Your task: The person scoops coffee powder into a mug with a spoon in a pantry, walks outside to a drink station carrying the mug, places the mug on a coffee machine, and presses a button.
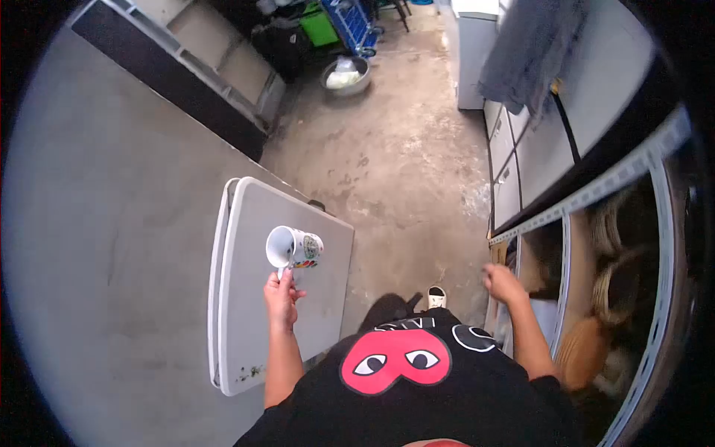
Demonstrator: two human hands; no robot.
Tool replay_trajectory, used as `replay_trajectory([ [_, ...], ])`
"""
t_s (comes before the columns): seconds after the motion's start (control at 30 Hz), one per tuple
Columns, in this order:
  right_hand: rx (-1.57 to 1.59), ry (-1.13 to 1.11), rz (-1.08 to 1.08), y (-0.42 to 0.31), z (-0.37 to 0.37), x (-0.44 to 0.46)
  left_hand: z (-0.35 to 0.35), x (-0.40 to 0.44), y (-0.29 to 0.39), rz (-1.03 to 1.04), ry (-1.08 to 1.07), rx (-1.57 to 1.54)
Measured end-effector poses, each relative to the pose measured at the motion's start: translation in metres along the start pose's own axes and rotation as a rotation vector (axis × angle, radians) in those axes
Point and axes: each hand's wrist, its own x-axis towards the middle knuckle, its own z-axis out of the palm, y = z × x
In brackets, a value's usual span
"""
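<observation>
My left hand (281,300) is closed around the handle of a white mug (305,245) with a green emblem and coloured print. The mug is tilted, its mouth facing left, and it is in front of a folded white table (257,298) standing against the wall. On the other side my right hand (502,282) hangs in the air with its fingers curled in, slightly blurred. I see nothing in it. The nearest thing to it is a metal shelving unit (564,253) at the right.
Concrete floor (402,171) runs forward between a grey wall (134,246) and white cabinets (532,153). A grey cloth (532,56) hangs over the cabinets. Farther off are a basin (348,88) holding a pale bag, a blue cart (350,26) and a green container (320,30).
</observation>
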Motion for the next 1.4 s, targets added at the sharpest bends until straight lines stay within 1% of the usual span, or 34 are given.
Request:
replay_trajectory([
  [0.03, -0.135, -0.009, 0.045, -0.004, -0.041, 0.049, 0.017, 0.001, -0.003, -0.008, 0.057, 0.022],
  [0.07, -0.188, 0.007, 0.023, -0.012, -0.06, 0.079, 0.023, 0.011, -0.002, -0.012, 0.077, 0.037],
  [0.17, -0.149, 0.047, -0.065, -0.03, -0.097, 0.17, 0.043, 0.061, 0.008, -0.016, 0.114, 0.056],
  [0.27, -0.082, 0.011, -0.045, -0.036, -0.103, 0.261, 0.068, 0.135, 0.022, -0.007, 0.12, 0.032],
  [0.4, -0.136, -0.171, -0.049, -0.036, -0.097, 0.342, 0.112, 0.233, 0.051, 0.023, 0.148, -0.039],
  [0.43, -0.145, -0.231, -0.066, -0.045, -0.105, 0.36, 0.122, 0.258, 0.06, 0.041, 0.159, -0.067],
  [0.53, -0.045, -0.339, -0.019, -0.068, -0.136, 0.412, 0.144, 0.326, 0.082, 0.06, 0.162, -0.219],
  [0.63, -0.105, -0.274, 0.047, -0.081, -0.178, 0.467, 0.164, 0.38, 0.107, 0.042, 0.173, -0.292],
  [0.67, -0.057, -0.258, 0.069, -0.085, -0.183, 0.492, 0.158, 0.402, 0.109, 0.042, 0.188, -0.306],
  [0.7, -0.112, -0.228, 0.044, -0.079, -0.186, 0.519, 0.157, 0.42, 0.115, 0.044, 0.215, -0.295],
  [0.73, -0.094, -0.224, 0.009, -0.076, -0.191, 0.545, 0.156, 0.433, 0.121, 0.049, 0.254, -0.289],
  [0.83, -0.237, -0.323, -0.028, -0.098, -0.213, 0.644, 0.153, 0.47, 0.124, 0.049, 0.414, -0.235],
  [0.9, -0.362, -0.412, -0.145, -0.116, -0.217, 0.727, 0.154, 0.489, 0.122, 0.072, 0.583, -0.123],
  [0.97, -0.475, -0.454, -0.267, -0.167, -0.224, 0.809, 0.16, 0.5, 0.131, 0.024, 0.698, -0.08],
  [1.0, -0.474, -0.47, -0.364, -0.199, -0.225, 0.849, 0.161, 0.501, 0.137, 0.012, 0.722, -0.139],
  [1.07, -0.446, -0.407, -0.579, -0.285, -0.227, 0.913, 0.166, 0.501, 0.147, -0.024, 0.784, -0.21],
  [1.13, -0.448, -0.37, -0.762, -0.391, -0.229, 0.95, 0.167, 0.503, 0.157, -0.047, 0.863, -0.245],
  [1.17, -0.441, -0.359, -0.947, -0.43, -0.214, 0.98, 0.166, 0.503, 0.159, -0.054, 0.902, -0.264],
  [1.2, -0.362, -0.325, -0.988, -0.478, -0.208, 0.987, 0.165, 0.503, 0.159, -0.055, 0.939, -0.284],
  [1.27, -0.382, -0.278, -1.131, -0.561, -0.189, 0.994, 0.156, 0.517, 0.156, -0.031, 0.992, -0.27],
  [1.33, -0.345, -0.322, -1.266, -0.612, -0.147, 0.999, 0.146, 0.519, 0.15, -0.023, 1.006, -0.187],
  [1.37, -0.318, -0.31, -1.347, -0.647, -0.134, 1.004, 0.138, 0.525, 0.149, -0.054, 1.018, -0.179],
  [1.4, -0.303, -0.354, -1.396, -0.675, -0.125, 0.998, 0.132, 0.529, 0.147, -0.039, 1.031, -0.214],
])
